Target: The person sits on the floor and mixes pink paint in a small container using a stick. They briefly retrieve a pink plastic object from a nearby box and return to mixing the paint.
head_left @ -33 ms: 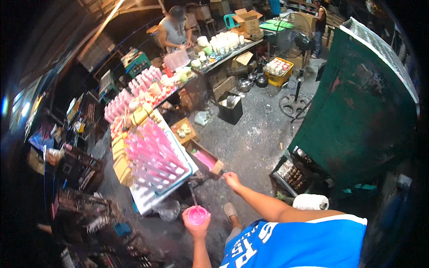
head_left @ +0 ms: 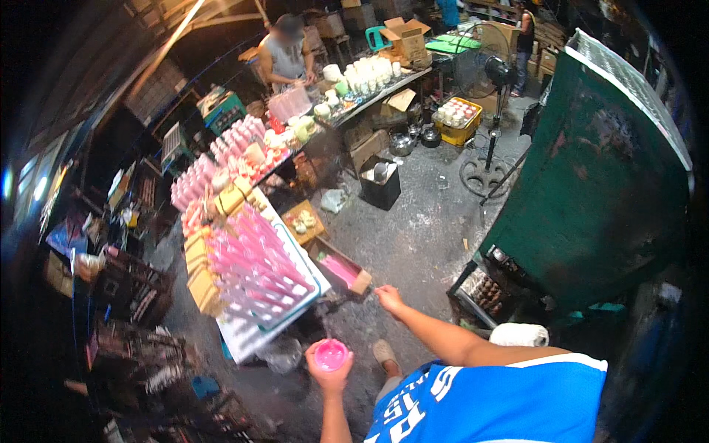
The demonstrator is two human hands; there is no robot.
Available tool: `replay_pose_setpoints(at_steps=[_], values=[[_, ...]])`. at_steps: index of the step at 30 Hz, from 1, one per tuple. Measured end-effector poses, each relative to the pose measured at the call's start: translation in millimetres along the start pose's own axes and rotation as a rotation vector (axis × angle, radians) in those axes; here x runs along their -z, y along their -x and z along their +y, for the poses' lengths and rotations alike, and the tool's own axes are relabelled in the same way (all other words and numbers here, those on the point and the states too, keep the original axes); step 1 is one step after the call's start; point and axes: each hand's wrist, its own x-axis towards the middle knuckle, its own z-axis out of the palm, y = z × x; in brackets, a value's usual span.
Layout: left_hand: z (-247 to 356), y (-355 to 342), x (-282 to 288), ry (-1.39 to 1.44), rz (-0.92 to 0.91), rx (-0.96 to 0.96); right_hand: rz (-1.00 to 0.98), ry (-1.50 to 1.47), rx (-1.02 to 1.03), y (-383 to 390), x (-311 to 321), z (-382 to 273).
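My left hand (head_left: 329,376) is wrapped round a cup of glossy pink material (head_left: 331,354), held upright at the lower middle. My right hand (head_left: 388,300) reaches forward with its fingers closed on something small that I cannot make out, beside an open cardboard box (head_left: 359,282) holding long pink pieces (head_left: 338,269). Left of the box, rows of long pink rods (head_left: 255,262) lie on a white-topped table (head_left: 251,341), beside yellow blocks (head_left: 199,280).
A long bench (head_left: 386,90) carries pink and white pieces, with a person (head_left: 284,59) behind it. A black bin (head_left: 380,192), yellow crate (head_left: 458,133) and standing fan (head_left: 493,81) stand ahead. A green panel (head_left: 583,192) fills the right side. Another person (head_left: 524,52) stands at the back.
The view has shifted slightly. Both my hands appear a little farther right, as do the nearby box and table edge; their grips look the same.
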Motion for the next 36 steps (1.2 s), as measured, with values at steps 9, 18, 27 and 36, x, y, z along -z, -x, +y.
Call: replay_pose_setpoints(at_steps=[9, 18, 27, 36], values=[[-16.5, -230.4, -84.2, 0.102, -0.251, 0.044, 0.100, 0.031, -0.326, -145.0, 115.8, -82.7], [-34.2, -426.7, -233.6, 0.092, -0.313, -0.046, 0.304, -0.076, -0.570, -314.3, 255.5, -78.2], [-30.3, -650.3, -468.3, 0.054, -0.243, -0.030, 0.181, 0.242, -0.369, -549.7, 347.8, -164.4], [-14.6, -836.3, -656.5, 0.052, -0.356, -0.066, 0.088, -0.054, 0.111, -797.5, 355.1, -412.5]])
